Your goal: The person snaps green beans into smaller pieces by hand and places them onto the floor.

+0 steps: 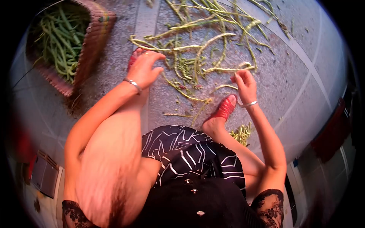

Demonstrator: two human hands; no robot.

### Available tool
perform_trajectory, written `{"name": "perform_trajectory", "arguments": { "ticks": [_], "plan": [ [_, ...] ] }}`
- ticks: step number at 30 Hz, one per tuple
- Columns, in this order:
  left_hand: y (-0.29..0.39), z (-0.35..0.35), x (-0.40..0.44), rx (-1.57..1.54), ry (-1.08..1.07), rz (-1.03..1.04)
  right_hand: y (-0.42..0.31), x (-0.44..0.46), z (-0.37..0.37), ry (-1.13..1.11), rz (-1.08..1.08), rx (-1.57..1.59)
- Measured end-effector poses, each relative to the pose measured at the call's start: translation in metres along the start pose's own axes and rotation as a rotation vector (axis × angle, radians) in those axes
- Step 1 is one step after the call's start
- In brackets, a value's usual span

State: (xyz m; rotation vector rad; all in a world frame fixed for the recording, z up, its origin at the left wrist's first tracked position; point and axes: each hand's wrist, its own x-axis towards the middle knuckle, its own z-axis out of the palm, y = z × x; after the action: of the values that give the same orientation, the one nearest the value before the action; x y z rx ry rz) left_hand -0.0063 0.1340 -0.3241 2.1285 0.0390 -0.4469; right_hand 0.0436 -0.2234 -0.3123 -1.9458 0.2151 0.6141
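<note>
My left hand (146,67) is over my red shoe at the left, its thumb apart from its bent fingers. Nothing shows between them, and a long green bean (175,48) runs just past the fingertips. My right hand (246,84) is closed in a pinch beside a curled bean end (246,65). What sits in the pinch, if anything, is too small to make out. Between my hands, a scatter of short bean pieces (185,68) lies on the speckled floor among more long beans (197,57). Both wrists wear a silver bangle.
At the upper left, a woven basket (98,32) tipped towards me holds many green beans (62,41). Loose long beans (224,15) spread across the floor at the top. A small pile of cut pieces (242,134) lies beside my right leg. My red shoe (224,109) stands near my right hand.
</note>
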Motion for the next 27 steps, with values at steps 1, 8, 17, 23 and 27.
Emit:
{"name": "perform_trajectory", "arguments": {
  "ticks": [1,8,17,23,27],
  "plan": [
    [0.003,-0.003,0.001,0.002,-0.016,-0.026,0.018,-0.013,-0.029,-0.039,-0.001,-0.269],
    [0.0,0.002,-0.004,-0.081,-0.09,-0.172,0.11,-0.151,-0.178,-0.175,0.374,-0.964],
    [0.008,0.004,0.0,-0.091,-0.151,-0.239,0.06,-0.069,-0.109,-0.081,-0.007,-0.826],
    [0.027,0.0,0.004,-0.182,-0.211,-0.272,0.018,0.028,-0.016,-0.062,-0.403,-0.929],
    [0.022,-0.002,0.004,-0.221,-0.205,-0.27,0.018,0.037,-0.003,-0.25,-0.32,-1.241]
  ]
}}
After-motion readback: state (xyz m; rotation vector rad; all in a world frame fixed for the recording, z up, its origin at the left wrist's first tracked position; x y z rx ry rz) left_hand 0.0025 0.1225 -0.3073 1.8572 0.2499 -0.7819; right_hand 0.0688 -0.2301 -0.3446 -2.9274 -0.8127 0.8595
